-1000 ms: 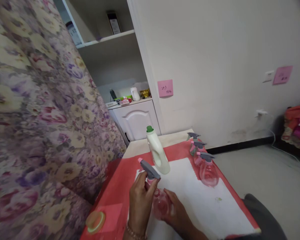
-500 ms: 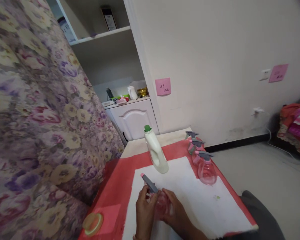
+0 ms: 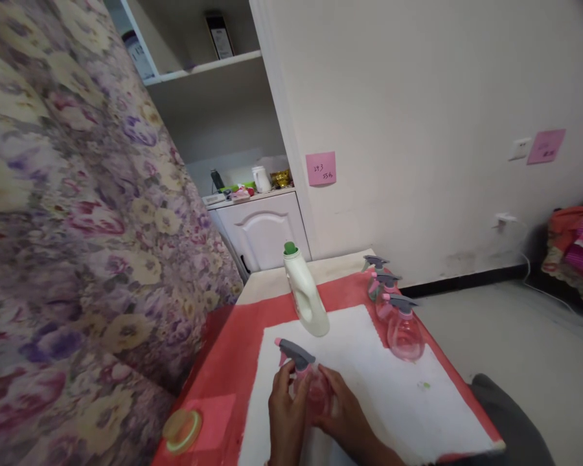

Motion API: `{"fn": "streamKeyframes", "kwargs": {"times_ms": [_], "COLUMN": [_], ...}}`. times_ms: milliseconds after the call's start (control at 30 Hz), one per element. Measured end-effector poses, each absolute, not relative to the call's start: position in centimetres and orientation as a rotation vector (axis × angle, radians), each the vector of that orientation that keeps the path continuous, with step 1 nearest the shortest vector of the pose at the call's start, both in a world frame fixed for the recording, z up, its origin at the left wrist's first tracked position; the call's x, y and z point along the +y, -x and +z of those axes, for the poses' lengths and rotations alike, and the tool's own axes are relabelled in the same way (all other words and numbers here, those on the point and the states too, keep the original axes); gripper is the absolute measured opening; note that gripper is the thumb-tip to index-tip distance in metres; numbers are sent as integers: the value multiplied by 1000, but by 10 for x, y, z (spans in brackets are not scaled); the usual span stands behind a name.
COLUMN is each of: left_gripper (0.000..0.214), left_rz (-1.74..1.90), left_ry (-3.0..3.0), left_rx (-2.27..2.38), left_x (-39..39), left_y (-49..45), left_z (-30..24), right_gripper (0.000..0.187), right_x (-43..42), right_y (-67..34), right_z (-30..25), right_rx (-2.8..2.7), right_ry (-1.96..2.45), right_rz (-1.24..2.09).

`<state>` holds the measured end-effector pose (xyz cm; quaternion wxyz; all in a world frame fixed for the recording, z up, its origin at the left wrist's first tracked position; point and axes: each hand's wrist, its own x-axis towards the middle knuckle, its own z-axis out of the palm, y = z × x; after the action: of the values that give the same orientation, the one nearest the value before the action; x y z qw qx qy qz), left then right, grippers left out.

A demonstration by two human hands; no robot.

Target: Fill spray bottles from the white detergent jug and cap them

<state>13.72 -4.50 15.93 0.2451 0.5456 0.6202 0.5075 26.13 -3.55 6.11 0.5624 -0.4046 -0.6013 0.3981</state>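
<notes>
A clear pink spray bottle (image 3: 319, 395) with a grey trigger head (image 3: 296, 353) stands between my hands, over the white cloth. My left hand (image 3: 287, 404) is closed around the neck and collar below the trigger head. Around the bottle's right side curls my right hand (image 3: 344, 409), its fingers partly hidden behind the body. The nozzle's pink tip points to the left. Just beyond the spray bottle stands a pale detergent jug (image 3: 306, 294) with a green cap.
Several more spray bottles (image 3: 406, 335) line the table's right edge. A round tape roll (image 3: 182, 430) lies at the front left on the red cloth (image 3: 218, 362). A floral curtain (image 3: 102, 259) hangs on the left, and a white cabinet (image 3: 267, 226) stands behind.
The trigger head has turned, so more of its length shows across the bottle. Both hands keep their hold, and the view has shifted slightly.
</notes>
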Motion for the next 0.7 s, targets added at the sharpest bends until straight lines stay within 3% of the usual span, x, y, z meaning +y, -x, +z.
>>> {"fn": "streamKeyframes", "kwargs": {"times_ms": [433,700], "left_gripper": [45,40], "left_rz": [1227,1236], "left_ry": [-1581,-1618], "left_rx": [1432,1370], "left_x": [-44,-45], "left_y": [-122,-117], "left_z": [154,151], "right_gripper": [78,31], "right_x": [-35,-31], "right_y": [-261,-272], "right_z": [48,114], "right_rx": [-1437,-1479], "right_ry": [909,811], "right_rz": [865,846]}}
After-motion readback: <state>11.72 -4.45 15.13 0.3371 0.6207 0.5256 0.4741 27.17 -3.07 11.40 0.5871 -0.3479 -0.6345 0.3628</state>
